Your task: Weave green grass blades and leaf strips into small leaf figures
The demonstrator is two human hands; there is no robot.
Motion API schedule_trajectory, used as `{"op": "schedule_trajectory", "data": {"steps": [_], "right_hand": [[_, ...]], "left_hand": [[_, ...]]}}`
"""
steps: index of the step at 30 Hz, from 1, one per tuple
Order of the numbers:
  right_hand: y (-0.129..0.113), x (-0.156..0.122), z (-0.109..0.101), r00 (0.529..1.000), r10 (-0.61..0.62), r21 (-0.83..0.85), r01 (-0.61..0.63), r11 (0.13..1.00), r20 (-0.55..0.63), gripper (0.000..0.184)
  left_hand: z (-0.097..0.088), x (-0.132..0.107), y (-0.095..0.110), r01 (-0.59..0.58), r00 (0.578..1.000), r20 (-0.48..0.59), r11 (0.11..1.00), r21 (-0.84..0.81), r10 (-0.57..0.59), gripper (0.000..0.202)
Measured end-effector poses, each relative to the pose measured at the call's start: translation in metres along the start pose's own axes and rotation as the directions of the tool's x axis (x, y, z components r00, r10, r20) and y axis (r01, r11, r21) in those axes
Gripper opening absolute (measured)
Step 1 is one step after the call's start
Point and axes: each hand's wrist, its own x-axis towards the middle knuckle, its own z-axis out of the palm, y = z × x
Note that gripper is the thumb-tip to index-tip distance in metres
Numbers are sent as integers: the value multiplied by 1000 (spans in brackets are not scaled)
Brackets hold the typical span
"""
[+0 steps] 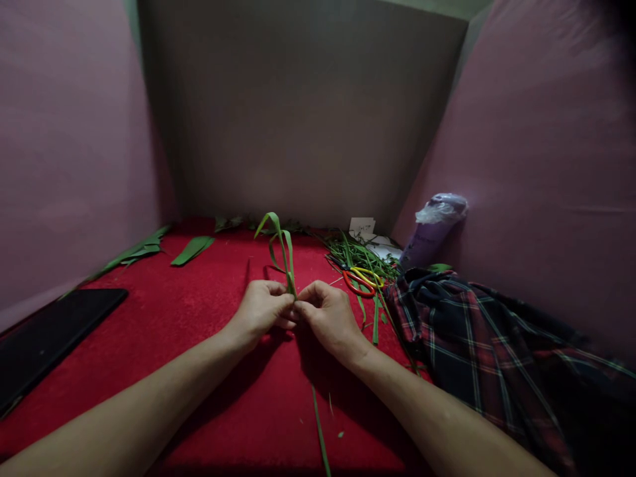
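Observation:
Long green grass blades [289, 255] stand up from between my hands, bending over at the top into loops. My left hand [263, 310] pinches their lower end between thumb and fingers. From the other side my right hand [330, 317] meets it, thumb and forefinger closed on the same spot. The fingers hide how the blades are joined there. Below the hands a thin grass strip [320, 430] runs toward the front edge; I cannot tell whether it belongs to the held blades.
Scissors [362, 281] with red and yellow handles lie by a pile of cut grass [355, 252] at right. A plaid cloth [477, 344] and a purple wrapped roll [432, 228] are beyond. At left are a broad leaf [193, 251] and a black flat board [54, 344]. Walls enclose three sides.

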Motion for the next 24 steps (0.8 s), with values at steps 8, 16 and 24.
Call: {"op": "schedule_trajectory", "data": {"steps": [8, 16, 24], "right_hand": [[2, 0, 0, 999, -33, 15, 33, 999, -7, 8], [0, 0, 0, 1000, -15, 89, 16, 996, -18, 5], [2, 2, 0, 999, 8, 113, -5, 994, -31, 6]], "left_hand": [[-3, 3, -1, -16, 999, 41, 1000, -24, 17, 12], [-4, 4, -1, 25, 998, 60, 998, -52, -22, 10], [-4, -1, 2, 13, 996, 88, 998, -68, -7, 7]]}}
